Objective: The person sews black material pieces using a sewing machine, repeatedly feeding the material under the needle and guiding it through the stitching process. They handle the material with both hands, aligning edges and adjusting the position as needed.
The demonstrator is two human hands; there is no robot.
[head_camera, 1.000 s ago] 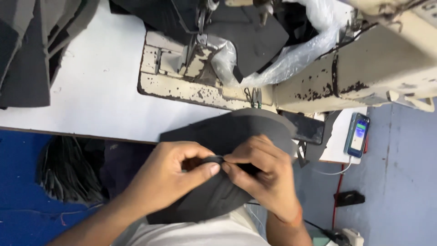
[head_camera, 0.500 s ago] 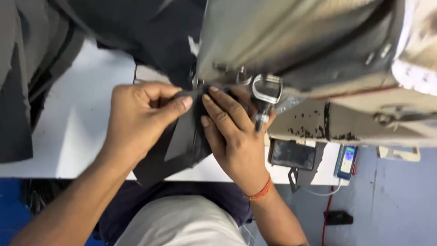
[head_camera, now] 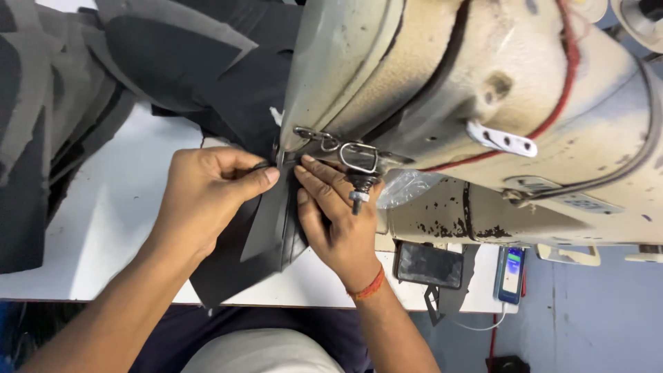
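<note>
My left hand (head_camera: 207,197) pinches the edge of a folded black fabric piece (head_camera: 266,235), thumb and fingers closed on it just left of the sewing machine's head. My right hand (head_camera: 331,214) lies flat on the same piece, fingers pressing it down right below the metal presser parts (head_camera: 356,162). The fabric hangs over the front edge of the white table (head_camera: 110,228). The large cream, rust-speckled sewing machine (head_camera: 469,110) fills the upper right and hides the needle area.
Stacks of black and grey cut fabric pieces (head_camera: 62,103) lie at the left and back. A dark phone (head_camera: 428,266) rests at the machine base; another phone with a lit screen (head_camera: 511,275) lies beside it on a cable. Blue floor shows at right.
Both hands and the black fabric have moved from my lap up onto the table and in under the machine head. My head has come closer to the machine.
</note>
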